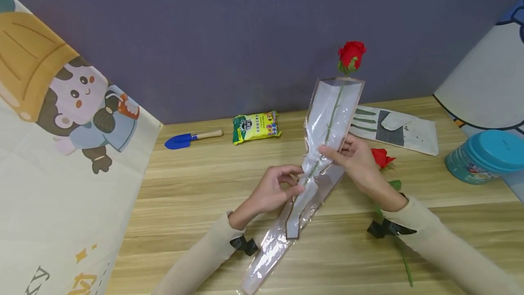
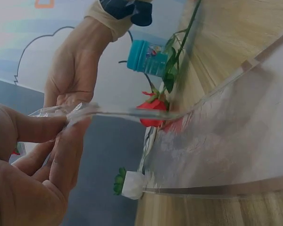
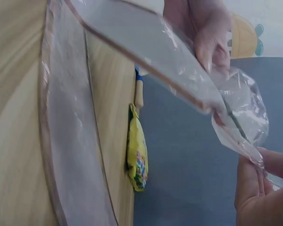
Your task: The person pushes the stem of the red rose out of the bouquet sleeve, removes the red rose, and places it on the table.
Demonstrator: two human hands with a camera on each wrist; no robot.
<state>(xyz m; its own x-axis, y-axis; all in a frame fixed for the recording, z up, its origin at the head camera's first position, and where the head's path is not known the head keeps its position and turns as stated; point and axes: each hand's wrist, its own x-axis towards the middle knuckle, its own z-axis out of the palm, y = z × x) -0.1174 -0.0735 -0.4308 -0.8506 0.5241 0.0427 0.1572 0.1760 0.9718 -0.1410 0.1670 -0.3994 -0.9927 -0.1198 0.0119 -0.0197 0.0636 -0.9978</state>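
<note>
Wooden table (image 1: 196,185) against a grey-blue wall, cartoon banners at either side.

Left to right, head view: blue trowel (image 1: 190,139); yellow-green packet (image 1: 255,127); left hand (image 1: 272,191); clear sleeve (image 1: 331,117) holding a red rose (image 1: 351,54); right hand (image 1: 360,160); second rose (image 1: 381,157) lying on the table behind that hand; flat paper piece (image 1: 395,130); teal tin (image 1: 483,154).

Hands: left hand pinches the sleeve at its narrow waist, thumb and fingers closed on the film. Right hand grips the sleeve just above, fingers curled round the plastic and stem.

Location: rose stands upright inside the sleeve, bloom clear of the top edge, held above the table. A second, loose length of film trails from the hands down toward the near table edge.

Progress, as judged: stem is inserted and the film gathered at the waist; no tie or ribbon is visible, so the gather looks unsecured. The second rose remains unwrapped.

View differences: head view alone shows the whole layout and the bloom above the sleeve. Left wrist view shows the second rose and tin beneath the taut film, plus the pinch up close. Right wrist view shows the crumpled gather (image 3: 240,106) between both hands, with packet and trowel handle beyond.
</note>
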